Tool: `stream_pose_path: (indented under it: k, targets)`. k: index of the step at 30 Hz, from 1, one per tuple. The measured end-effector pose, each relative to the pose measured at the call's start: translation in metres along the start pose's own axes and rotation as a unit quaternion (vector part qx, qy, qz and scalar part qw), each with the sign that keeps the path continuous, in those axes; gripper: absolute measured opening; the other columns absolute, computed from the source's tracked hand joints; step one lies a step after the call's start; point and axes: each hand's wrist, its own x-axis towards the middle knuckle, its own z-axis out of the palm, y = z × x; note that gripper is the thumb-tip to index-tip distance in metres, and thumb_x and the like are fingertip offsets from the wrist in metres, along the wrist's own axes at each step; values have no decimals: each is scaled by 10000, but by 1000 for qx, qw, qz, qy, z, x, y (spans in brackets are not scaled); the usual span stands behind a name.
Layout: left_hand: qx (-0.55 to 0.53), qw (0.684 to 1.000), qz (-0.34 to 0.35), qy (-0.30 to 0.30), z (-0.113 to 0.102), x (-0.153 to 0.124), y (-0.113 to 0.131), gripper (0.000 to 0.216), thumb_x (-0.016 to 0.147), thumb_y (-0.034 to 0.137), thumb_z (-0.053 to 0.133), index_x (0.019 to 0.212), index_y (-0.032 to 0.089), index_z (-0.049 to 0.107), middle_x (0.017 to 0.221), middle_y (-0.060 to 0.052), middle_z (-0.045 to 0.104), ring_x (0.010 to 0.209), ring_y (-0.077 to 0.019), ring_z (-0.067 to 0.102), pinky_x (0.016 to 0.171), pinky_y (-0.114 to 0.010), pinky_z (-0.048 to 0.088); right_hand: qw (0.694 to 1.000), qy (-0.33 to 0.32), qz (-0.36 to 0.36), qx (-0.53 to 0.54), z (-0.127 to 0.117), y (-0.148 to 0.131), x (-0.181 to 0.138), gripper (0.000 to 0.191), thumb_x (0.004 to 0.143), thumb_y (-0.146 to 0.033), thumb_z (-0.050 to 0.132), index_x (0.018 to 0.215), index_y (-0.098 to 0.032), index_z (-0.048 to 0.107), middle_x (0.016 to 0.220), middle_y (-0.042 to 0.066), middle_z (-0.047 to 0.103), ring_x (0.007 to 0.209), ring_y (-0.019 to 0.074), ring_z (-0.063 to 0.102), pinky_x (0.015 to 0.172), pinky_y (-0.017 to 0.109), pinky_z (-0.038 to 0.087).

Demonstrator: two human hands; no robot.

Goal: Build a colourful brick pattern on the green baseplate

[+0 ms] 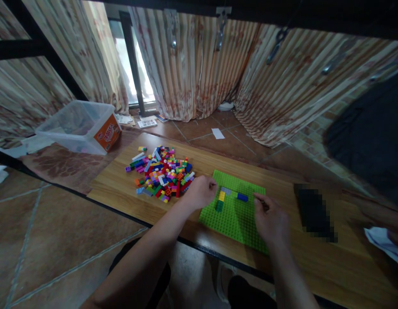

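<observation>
Green baseplate (pixel 237 219) is lying flat on the wooden table (pixel 122 189), near the front edge, between both hands.

Hard to read:
- A black object (pixel 315 212) right of the plate is pixelated out, so I can't identify it.
- A dark blurred shape (pixel 372 137) is filling the right side of the view, its edges cut off by the frame.
- A white cloth (pixel 384 244) at far right is only partly showing.
- The left hand's palm side is facing away.

Hands:
- Left hand (pixel 202 191) is sitting at the plate's left edge, fingers curled in tight. I can't tell whether a brick is inside.
- It is just beside the loose brick pile (pixel 162 174), which is spreading out to the plate's left.
- Right hand (pixel 271 219) is resting over the plate's right part, fingertips pointing at the blue brick (pixel 242 197) and close to it. Grip is unclear: I can't tell if it's pinching anything.

On the plate, a grey brick (pixel 225 190), a yellow brick (pixel 221 196) and a green brick (pixel 219 206) are sitting in a short column, with the blue one just to their right.

A clear plastic tub (pixel 73 124) with an orange label is sitting on the floor beyond the table's far left corner. Its contents are hard to make out through the wall.
</observation>
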Motion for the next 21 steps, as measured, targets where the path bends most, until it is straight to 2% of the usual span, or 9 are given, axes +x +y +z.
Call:
stream_pose_path:
  k: [4, 7, 10, 14, 17, 19, 21]
  targets:
    - [-79, 995, 36, 49, -4, 4, -8, 192, 835, 185, 494, 775, 145, 672, 644, 6, 644, 582, -107, 588, 558, -186, 440, 996, 59, 15, 66, -4, -11, -2, 342, 872, -399, 490, 941, -165, 729, 935, 124, 735, 799, 237, 668, 755, 382, 509]
    - [-169, 979, 56, 102, -11, 5, -12, 168, 849, 238, 506, 790, 144, 631, 636, 18, 606, 556, -91, 555, 537, -182, 437, 991, 97, 10, 95, -4, -20, -6, 324, 883, -401, 520, 956, -165, 730, 947, 116, 741, 806, 230, 681, 766, 374, 519]
    - [-239, 956, 38, 163, -21, 4, -12, 149, 840, 264, 530, 792, 147, 609, 633, 25, 588, 543, -81, 540, 531, -180, 444, 988, 109, -2, 110, -1, -28, -9, 298, 884, -393, 541, 945, -173, 732, 938, 105, 744, 829, 232, 687, 792, 378, 521]
    - [-315, 918, -1, 243, -38, 0, -13, 135, 814, 281, 573, 804, 149, 602, 615, 38, 586, 477, -60, 494, 473, -168, 413, 987, 101, -25, 126, 4, -40, -14, 267, 897, -370, 542, 935, -185, 731, 938, 89, 745, 858, 225, 689, 809, 364, 522]
    - [-364, 888, -9, 280, -49, -3, -15, 150, 793, 294, 614, 787, 145, 604, 608, 38, 592, 468, -54, 497, 459, -158, 408, 984, 93, -46, 142, 10, -55, -22, 237, 912, -339, 535, 935, -198, 724, 937, 78, 741, 879, 216, 684, 809, 348, 524]
    - [-392, 873, -11, 292, -54, -4, -17, 168, 768, 305, 652, 781, 143, 609, 598, 38, 594, 455, -53, 500, 449, -157, 404, 983, 60, -84, 152, 16, -68, -32, 215, 928, -297, 518, 966, -216, 714, 949, 66, 734, 883, 203, 679, 800, 337, 525]
    - [-412, 862, -7, 295, -57, -5, -18, 183, 746, 309, 681, 767, 140, 616, 584, 34, 598, 436, -51, 493, 435, -157, 391, 975, 3, -154, 160, 24, -82, -46, 222, 937, -225, 489, 1010, -230, 699, 931, 54, 725, 860, 184, 673, 779, 323, 523]
